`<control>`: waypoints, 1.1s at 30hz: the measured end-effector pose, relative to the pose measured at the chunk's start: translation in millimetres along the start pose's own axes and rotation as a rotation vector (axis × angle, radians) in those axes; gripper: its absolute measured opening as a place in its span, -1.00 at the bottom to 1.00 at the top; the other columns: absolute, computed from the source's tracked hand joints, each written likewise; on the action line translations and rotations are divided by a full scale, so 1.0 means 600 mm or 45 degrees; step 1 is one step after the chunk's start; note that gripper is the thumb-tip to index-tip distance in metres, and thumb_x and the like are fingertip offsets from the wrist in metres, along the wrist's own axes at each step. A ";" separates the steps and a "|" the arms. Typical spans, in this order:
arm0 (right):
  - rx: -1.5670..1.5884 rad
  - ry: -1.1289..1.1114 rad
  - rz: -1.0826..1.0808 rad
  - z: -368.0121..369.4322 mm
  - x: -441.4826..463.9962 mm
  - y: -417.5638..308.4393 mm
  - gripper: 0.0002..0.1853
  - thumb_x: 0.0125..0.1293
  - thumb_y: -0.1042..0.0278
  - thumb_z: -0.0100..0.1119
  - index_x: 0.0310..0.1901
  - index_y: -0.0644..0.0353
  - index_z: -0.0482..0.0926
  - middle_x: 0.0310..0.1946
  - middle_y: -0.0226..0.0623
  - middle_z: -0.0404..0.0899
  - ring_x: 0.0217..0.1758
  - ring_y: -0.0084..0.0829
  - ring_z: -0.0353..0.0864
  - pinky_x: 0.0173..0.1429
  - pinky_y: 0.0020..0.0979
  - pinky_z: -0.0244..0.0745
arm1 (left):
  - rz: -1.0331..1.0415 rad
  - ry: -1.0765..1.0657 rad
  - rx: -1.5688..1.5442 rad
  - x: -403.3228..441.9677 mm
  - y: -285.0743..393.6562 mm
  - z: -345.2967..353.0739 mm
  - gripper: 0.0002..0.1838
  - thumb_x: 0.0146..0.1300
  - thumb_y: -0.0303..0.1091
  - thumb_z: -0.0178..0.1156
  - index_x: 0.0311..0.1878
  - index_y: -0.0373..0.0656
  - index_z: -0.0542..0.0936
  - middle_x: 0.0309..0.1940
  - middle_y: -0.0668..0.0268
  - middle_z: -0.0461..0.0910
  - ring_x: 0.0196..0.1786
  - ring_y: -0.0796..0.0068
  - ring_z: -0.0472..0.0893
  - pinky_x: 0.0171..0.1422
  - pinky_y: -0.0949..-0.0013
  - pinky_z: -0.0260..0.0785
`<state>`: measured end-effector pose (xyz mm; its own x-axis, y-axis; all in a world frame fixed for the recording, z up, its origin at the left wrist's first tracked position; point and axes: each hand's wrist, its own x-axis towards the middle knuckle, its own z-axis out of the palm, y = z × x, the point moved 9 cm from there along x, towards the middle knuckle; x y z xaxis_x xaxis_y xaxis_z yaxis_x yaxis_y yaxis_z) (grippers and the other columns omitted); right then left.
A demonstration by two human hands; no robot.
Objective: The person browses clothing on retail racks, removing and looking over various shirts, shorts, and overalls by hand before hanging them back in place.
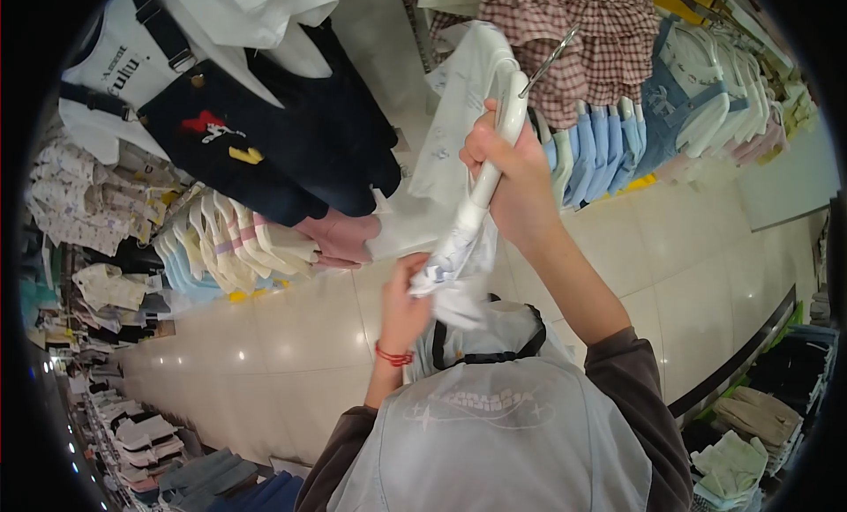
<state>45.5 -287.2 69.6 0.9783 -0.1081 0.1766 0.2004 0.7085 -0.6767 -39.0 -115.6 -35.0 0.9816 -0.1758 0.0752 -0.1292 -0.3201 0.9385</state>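
Observation:
My right hand (516,181) is closed around a white hanger (509,115) with a metal hook, holding it up at a slant in front of my chest. A white garment with a small bluish print (454,128) hangs over the hanger's far end and also covers its near end. At that near end, my left hand (406,302), a red cord on its wrist, pinches the garment's cloth. The cloth below my left fingers is smeared by motion.
Dark overalls over a white shirt (238,133) hang at the upper left. Red checked clothes (573,36) and blue garments on hangers (604,150) hang beyond my right hand. Folded clothes fill a shelf (768,415) at right. Pale floor tiles (291,336) lie below.

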 end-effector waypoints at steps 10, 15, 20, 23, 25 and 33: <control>0.189 -0.265 -0.074 0.064 -0.044 -0.041 -0.76 0.20 0.47 0.11 -0.16 0.31 0.30 -0.16 -0.14 0.45 -0.15 -0.30 0.55 -0.05 -0.26 0.55 | 0.228 0.991 0.516 -0.094 0.047 -0.295 -0.97 0.04 -0.54 0.10 -0.44 -0.29 0.50 -0.65 0.31 0.42 -0.55 0.61 0.33 -0.42 0.55 0.21; 0.025 0.059 -0.317 0.018 -0.028 -0.059 -0.79 0.19 0.48 0.13 -0.21 0.35 0.33 -0.28 -0.15 0.46 -0.29 -0.34 0.55 -0.10 -0.26 0.57 | 0.067 0.913 0.677 -0.076 0.035 -0.301 -0.92 0.08 -0.50 0.13 -0.45 -0.32 0.51 -0.65 0.35 0.42 -0.55 0.66 0.32 -0.43 0.58 0.19; -0.044 0.076 -0.318 -0.008 -0.027 -0.058 -0.77 0.22 0.48 0.09 -0.15 0.32 0.29 -0.23 -0.21 0.43 -0.21 -0.42 0.47 0.04 -0.11 0.50 | 0.076 0.854 0.477 -0.041 -0.008 -0.281 -0.89 0.13 -0.44 0.16 -0.40 -0.31 0.54 -0.58 0.33 0.51 -0.51 0.67 0.40 -0.36 0.60 0.26; -0.024 0.129 -0.362 -0.025 -0.033 -0.066 -0.79 0.20 0.49 0.11 -0.19 0.33 0.33 -0.27 -0.21 0.45 -0.25 -0.41 0.50 -0.02 -0.16 0.53 | 0.045 0.793 0.363 -0.024 -0.075 -0.267 -0.79 0.24 -0.29 0.11 -0.23 -0.27 0.53 -0.45 0.32 0.56 -0.42 0.63 0.48 -0.28 0.56 0.34; 0.007 0.194 -0.422 -0.040 -0.037 -0.075 -0.83 0.16 0.50 0.16 -0.27 0.36 0.39 -0.32 -0.20 0.47 -0.31 -0.40 0.55 -0.11 -0.24 0.57 | -0.166 0.682 -0.136 -0.011 -0.165 -0.232 -0.69 0.26 -0.18 0.08 -0.06 -0.20 0.44 -0.26 0.27 0.53 -0.24 0.56 0.49 -0.12 0.48 0.35; -0.084 0.286 -0.580 -0.059 -0.049 -0.125 -0.85 0.15 0.52 0.17 -0.29 0.34 0.41 -0.33 -0.23 0.47 -0.35 -0.42 0.55 -0.16 -0.23 0.58 | -0.373 -0.363 -1.188 0.037 -0.224 0.119 -0.32 0.25 -0.02 0.05 0.33 0.04 0.00 0.31 0.20 0.10 0.36 0.33 0.06 0.38 0.14 -0.10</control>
<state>3.4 -361.7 89.7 0.7762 -0.5484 0.3111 0.6051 0.5094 -0.6119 -9.8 -143.0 -183.3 0.8712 -0.4611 -0.1685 0.3919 0.4465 0.8044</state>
